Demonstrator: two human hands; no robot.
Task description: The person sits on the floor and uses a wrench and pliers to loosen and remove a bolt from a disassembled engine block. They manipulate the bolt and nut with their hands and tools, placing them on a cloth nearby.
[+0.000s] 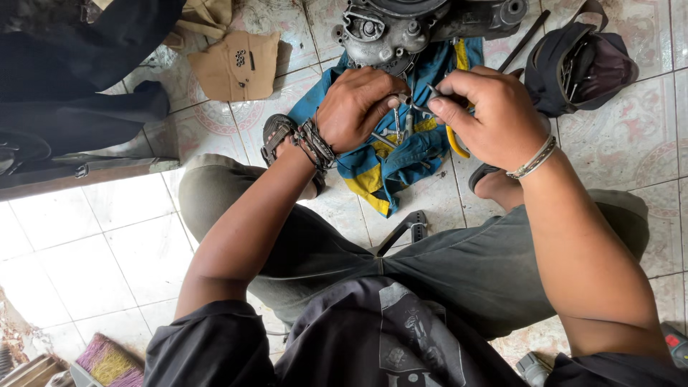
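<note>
Grey cast-metal engine casing (401, 29), far centre, on blue-and-yellow cloth (380, 165) over the tiled floor. My left hand (355, 107), grip clamped on a small metal part (401, 100). My right hand (494, 115), grip clamped on yellow-handled pliers (453, 140), nose pointing left into that part.

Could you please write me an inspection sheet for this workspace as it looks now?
Surface: tiled floor, worn and stained.
Job's things: small metal part in left hand; yellow-handled pliers in right hand; engine above a blue and yellow cloth.
Clutter: tan cloth, dark tool bag, brush.
Grippers: both hands closed around what they hold.
Cables: nothing seen.
Surroundings: person crouches in sandals; dark clothing at the upper left.
</note>
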